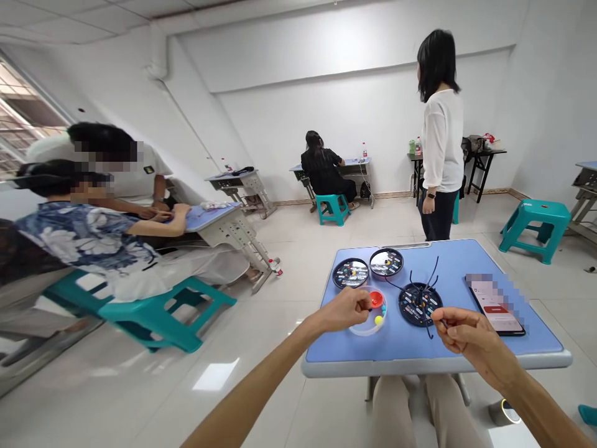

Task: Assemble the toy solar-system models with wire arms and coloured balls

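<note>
Head view: our left hand hangs over a clear round dish, its fingers drawn together beside a red piece. We cannot tell whether they grip anything. A yellow ball lies in the dish. Our right hand pinches a thin dark piece just beside a round black tray trailing dark wires. Farther out, on the blue desk, sit two round black cases, and to the right, a phone — its screen blurred.

From here no writing reads: the phone on the bench is pixelated, and the markings on the round black discs are too small.
</note>
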The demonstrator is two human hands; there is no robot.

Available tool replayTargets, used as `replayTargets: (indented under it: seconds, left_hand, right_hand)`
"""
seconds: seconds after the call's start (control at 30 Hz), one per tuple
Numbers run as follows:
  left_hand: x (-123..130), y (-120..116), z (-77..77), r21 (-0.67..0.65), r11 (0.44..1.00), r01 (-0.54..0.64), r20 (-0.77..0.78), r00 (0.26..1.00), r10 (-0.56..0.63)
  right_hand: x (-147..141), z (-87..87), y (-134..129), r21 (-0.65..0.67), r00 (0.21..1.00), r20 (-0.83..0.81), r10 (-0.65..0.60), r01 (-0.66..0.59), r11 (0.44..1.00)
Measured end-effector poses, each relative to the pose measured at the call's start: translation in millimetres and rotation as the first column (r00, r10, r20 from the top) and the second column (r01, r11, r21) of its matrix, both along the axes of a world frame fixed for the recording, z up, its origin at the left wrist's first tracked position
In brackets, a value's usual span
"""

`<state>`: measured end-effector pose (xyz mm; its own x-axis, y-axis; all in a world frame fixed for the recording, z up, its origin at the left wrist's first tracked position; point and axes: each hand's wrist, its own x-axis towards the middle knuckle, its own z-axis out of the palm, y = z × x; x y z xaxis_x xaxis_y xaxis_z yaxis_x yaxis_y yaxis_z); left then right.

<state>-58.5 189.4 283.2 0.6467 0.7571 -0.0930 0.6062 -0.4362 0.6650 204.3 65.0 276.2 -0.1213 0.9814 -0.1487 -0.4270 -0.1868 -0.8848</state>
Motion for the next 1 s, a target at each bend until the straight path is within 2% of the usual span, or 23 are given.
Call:
replayTargets:
  seconds: [0.07,0.13,0.2,0.27,0.37,0.43,0.6,0.77,1.0]
  left_hand:
    - [1,-19,1.4,-0.253,0.964,-0.085,0.252,0.956,0.151]
    - [6,-43,-0.2,-0.438,0.894,-0.094,0.479,0.817,0.321]
    - [12,-67,-4.0,-0.518,0.852,-0.078,0.62,0.651,0.437]
    - [19,-88,-9.0,-0.56,0.826,-0.065,0.699,0.498,0.513]
    - [26,-110,-17.9,-0.535,0.841,-0.083,0.768,0.367,0.524]
    - [30,-120,-23.9,-0.473,0.871,-0.135,0.802,0.344,0.489]
    - [37,-133,-34.1,-0.327,0.913,-0.244,0.848,0.351,0.398]
    - [43,-138,-38.5,-0.319,0.911,-0.261,0.863,0.318,0.393]
    - [51,-140,-39.3,-0.295,0.898,-0.326,0.854,0.332,0.401]
  right_hand:
    - [-7,1.1,-3,0.032,1.0,0.009,-0.007,0.007,0.999]
    - [-16,1.3,-4,0.057,1.0,0.005,-0.022,0.021,0.998]
    - [-26,-0.5,-4,0.064,0.999,0.005,-0.05,0.05,0.997]
    - [-38,-4.1,-4,0.062,0.996,-0.006,-0.084,0.085,0.994]
    - [-52,-10.3,-3,0.088,0.99,-0.047,-0.131,0.134,0.987]
    - [-59,-13.7,-3,0.124,0.988,-0.063,-0.14,0.147,0.981]
    - [-67,-20.9,-8,0.14,0.993,-0.048,-0.106,0.112,0.984]
    - [-66,-27.8,-11,0.16,0.988,0.0,-0.156,0.154,0.975]
    - [-64,-29.6,-11,0.169,0.984,-0.004,-0.18,0.179,0.969]
